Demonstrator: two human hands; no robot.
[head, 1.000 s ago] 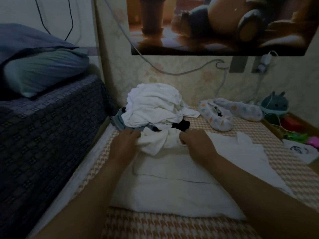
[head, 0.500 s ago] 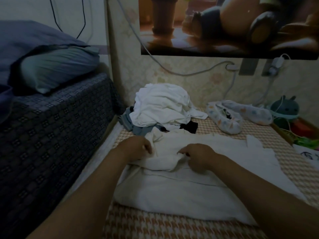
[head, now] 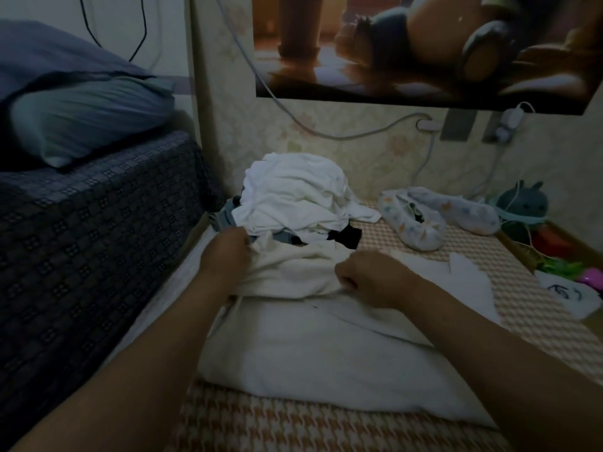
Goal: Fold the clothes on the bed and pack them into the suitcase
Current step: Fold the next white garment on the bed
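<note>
White garment (head: pixel 326 360), folded far edge crosswise between left grip (head: pixel 228 256) and right grip (head: pixel 368 278), both curled onto it.

- Left hand (head: pixel 225 257): fingertips buried in the raised fold of the white garment (head: pixel 310 353) it grips.
- Right hand (head: pixel 368 277): fingers curled on the same fold, tips out of sight.
- Clothes pile (head: pixel 293 203): grey-blue and black pieces mostly covered by white ones; kinds unclear.
- Poster (head: pixel 424 50): cut by top and right edges.
- Pillow (head: pixel 88 119): blurred, upper part under a dark blanket (head: pixel 49 57).
- Green and pink objects (head: pixel 574 270): dim, partly cut by right edge, unidentifiable.
</note>
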